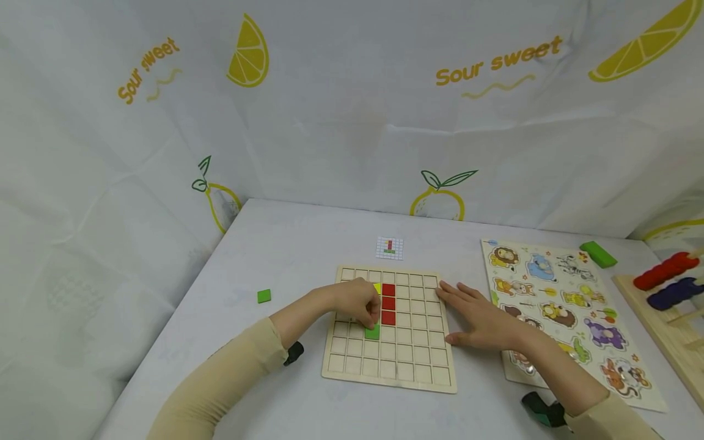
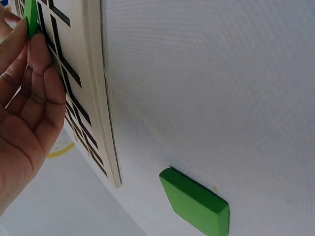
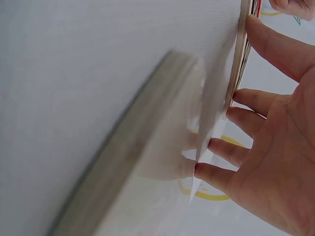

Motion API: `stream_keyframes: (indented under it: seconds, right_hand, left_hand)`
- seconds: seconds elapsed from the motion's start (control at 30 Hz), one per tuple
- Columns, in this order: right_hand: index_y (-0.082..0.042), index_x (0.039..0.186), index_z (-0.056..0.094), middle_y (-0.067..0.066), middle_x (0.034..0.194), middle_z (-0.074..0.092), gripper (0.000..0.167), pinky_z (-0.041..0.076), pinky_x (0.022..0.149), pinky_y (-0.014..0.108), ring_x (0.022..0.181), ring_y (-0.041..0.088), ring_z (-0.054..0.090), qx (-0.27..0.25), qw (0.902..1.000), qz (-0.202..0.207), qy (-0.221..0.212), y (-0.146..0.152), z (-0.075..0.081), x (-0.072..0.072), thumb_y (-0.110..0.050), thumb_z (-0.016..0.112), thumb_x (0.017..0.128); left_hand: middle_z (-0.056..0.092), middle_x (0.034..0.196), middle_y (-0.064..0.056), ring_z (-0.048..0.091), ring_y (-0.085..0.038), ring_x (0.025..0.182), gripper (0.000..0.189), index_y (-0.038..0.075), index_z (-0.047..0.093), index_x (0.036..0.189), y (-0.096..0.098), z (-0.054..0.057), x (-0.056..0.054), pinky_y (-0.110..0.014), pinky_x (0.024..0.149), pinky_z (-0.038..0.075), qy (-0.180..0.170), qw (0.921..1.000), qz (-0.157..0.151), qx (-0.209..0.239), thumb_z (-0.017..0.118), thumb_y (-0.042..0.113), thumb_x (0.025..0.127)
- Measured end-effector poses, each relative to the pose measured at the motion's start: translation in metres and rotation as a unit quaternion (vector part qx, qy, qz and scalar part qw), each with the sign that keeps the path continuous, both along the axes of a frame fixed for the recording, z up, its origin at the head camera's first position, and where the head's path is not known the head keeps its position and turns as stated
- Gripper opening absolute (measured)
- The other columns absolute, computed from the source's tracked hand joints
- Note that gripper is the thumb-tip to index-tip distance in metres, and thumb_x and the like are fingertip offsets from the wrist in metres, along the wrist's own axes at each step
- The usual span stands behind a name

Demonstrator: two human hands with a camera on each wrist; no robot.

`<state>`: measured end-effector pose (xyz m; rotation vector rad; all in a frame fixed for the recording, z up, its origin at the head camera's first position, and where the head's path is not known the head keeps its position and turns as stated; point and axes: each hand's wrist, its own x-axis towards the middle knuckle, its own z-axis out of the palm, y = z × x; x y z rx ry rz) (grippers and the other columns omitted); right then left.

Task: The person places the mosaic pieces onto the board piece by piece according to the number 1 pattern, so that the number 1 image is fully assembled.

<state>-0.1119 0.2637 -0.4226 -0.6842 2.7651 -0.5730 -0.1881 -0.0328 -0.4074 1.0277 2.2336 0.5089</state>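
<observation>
A wooden grid board (image 1: pixel 388 382) lies on the table. Over its middle, my left hand (image 1: pixel 356 302) pinches a green square tile (image 2: pixel 32 17) between thumb and fingertip. From above, a green tile (image 1: pixel 372 333) shows in a cell right by those fingertips. Three red tiles, among them a middle one (image 1: pixel 388 304), form a column beside the hand. A yellow tile (image 1: pixel 377 287) stands left of the top red one, partly hidden by the hand. Spread along the board's right edge, my right hand (image 1: pixel 484 321) touches it with fairly straight fingers.
Left of the board lies a loose green tile (image 1: pixel 264 296). A small pattern card (image 1: pixel 389 249) is behind the board. To the right are an animal puzzle board (image 1: pixel 550 293), a green block (image 1: pixel 598 254) and a wooden bead frame (image 1: pixel 660 318). Printed cloth (image 1: pixel 352 153) hangs behind.
</observation>
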Motion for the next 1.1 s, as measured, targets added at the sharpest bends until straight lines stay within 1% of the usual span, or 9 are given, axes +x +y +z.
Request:
stream_keyframes:
  seconds: [0.23,0.4,0.7,0.97,1.1]
  right_hand:
    - [-0.007,0.153,0.034,0.020,0.161,0.028,0.087,0.030,0.105,0.075,0.144,0.057,0.021,-0.002,1.0000,0.000,0.001,0.0001,-0.0014,0.0008,-0.044,0.074,0.084]
    - [-0.008,0.153,0.034,0.020,0.162,0.028,0.087,0.030,0.106,0.074,0.145,0.056,0.021,0.001,1.0000,0.000,0.001,-0.0001,-0.0007,0.0006,-0.043,0.074,0.084]
    - [-0.009,0.153,0.034,0.019,0.162,0.027,0.088,0.029,0.107,0.073,0.145,0.056,0.021,0.001,1.0000,-0.001,0.002,0.0000,-0.0006,-0.0001,-0.044,0.074,0.084]
    - [-0.009,0.153,0.034,0.019,0.162,0.028,0.088,0.030,0.107,0.073,0.145,0.055,0.021,0.002,1.0000,0.002,0.005,0.0004,-0.0012,-0.0003,-0.045,0.074,0.084]
    - [-0.008,0.153,0.034,0.019,0.162,0.028,0.088,0.030,0.107,0.073,0.145,0.055,0.021,0.001,1.0000,0.001,0.005,0.0002,-0.0014,-0.0003,-0.045,0.074,0.084]
  left_hand:
    - [0.063,0.073,0.009,0.051,-0.004,0.068,0.012,0.016,0.069,0.076,0.0013,-0.0011,0.0011,-0.016,0.065,0.043,-0.001,1.0000,0.002,-0.004,0.078,0.014,0.084]
    - [0.064,0.073,0.008,0.051,-0.003,0.068,0.013,0.016,0.069,0.075,0.0018,-0.0021,-0.0001,-0.016,0.065,0.043,0.006,1.0000,-0.004,-0.004,0.079,0.014,0.083]
    - [0.061,0.069,0.009,0.050,-0.003,0.065,0.016,0.016,0.066,0.074,0.0018,-0.0021,-0.0004,-0.016,0.062,0.041,0.001,1.0000,-0.004,-0.001,0.080,0.012,0.081]
    - [0.053,0.067,0.009,0.046,-0.005,0.064,0.024,0.015,0.058,0.072,0.0020,0.0005,0.0010,-0.016,0.062,0.038,0.007,0.9999,-0.007,-0.005,0.080,0.013,0.081]
    - [0.052,0.067,0.009,0.046,-0.005,0.064,0.023,0.017,0.058,0.073,-0.0010,-0.0013,-0.0010,-0.016,0.061,0.038,0.004,0.9999,-0.012,0.004,0.079,0.014,0.082]
